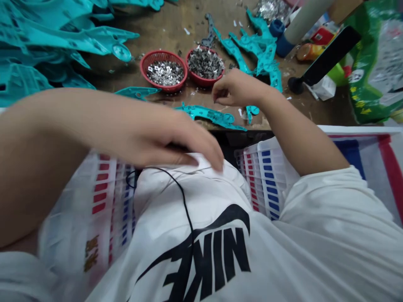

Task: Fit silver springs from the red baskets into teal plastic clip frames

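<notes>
My left hand (192, 140), slightly blurred, hangs over the white shirt at my waist; its thumb is apart from the bent fingers and nothing shows in it. Over the bench my right hand (233, 88) is closed, its fingers curled, and anything in it is hidden. It is beside a red basket (206, 80) of dark metal clips. Left of that basket stands another red basket (165, 87) with shiny silver clips. A long teal plastic part (210, 115) lies along the bench's near edge, between my hands.
Teal parts (63, 37) are heaped at the left, and more teal parts (262, 50) lie beyond my right hand. A black phone-like object on a stand (330, 54) and a green bag (362, 84) are at the right. Plastic crates (267, 180) flank me; a black cable (185, 205) crosses my shirt.
</notes>
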A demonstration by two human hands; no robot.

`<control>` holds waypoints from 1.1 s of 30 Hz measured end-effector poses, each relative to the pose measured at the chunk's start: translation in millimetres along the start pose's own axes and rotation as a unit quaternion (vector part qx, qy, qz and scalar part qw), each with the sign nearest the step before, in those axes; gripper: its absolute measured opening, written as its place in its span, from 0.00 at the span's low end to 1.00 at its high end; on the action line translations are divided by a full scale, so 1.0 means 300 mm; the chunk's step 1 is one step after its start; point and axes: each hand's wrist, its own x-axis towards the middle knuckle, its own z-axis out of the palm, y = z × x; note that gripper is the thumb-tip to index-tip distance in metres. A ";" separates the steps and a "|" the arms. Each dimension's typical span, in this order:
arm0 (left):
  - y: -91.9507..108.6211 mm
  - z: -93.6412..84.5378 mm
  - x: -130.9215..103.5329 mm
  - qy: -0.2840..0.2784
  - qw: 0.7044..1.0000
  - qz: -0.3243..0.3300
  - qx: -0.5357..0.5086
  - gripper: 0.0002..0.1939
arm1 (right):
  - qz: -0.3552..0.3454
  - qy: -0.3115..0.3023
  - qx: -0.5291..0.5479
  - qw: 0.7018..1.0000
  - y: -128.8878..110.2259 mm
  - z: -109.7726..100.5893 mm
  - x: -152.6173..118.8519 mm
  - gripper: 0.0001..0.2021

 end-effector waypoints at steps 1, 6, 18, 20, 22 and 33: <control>-0.032 -0.038 0.041 -0.007 1.000 -0.011 0.011 0.40 | -0.001 0.002 0.006 1.000 0.005 0.009 0.003 0.14; -0.233 -0.033 0.215 0.073 0.983 -0.144 0.082 0.44 | -0.012 0.005 0.029 1.000 0.018 0.065 0.030 0.13; -0.325 0.078 0.241 0.017 0.990 -0.129 0.060 0.44 | -0.113 -0.041 -0.036 0.992 -0.030 0.163 0.063 0.15; -0.342 0.091 0.251 0.019 0.990 -0.122 0.067 0.44 | -0.123 -0.058 -0.024 0.991 -0.020 0.158 0.050 0.15; -0.359 0.103 0.264 0.021 0.990 -0.120 0.074 0.44 | -0.126 -0.068 -0.013 0.990 -0.014 0.154 0.037 0.15; -0.400 0.121 0.302 0.024 0.990 -0.121 0.067 0.44 | -0.119 -0.053 -0.024 0.991 -0.021 0.183 0.011 0.16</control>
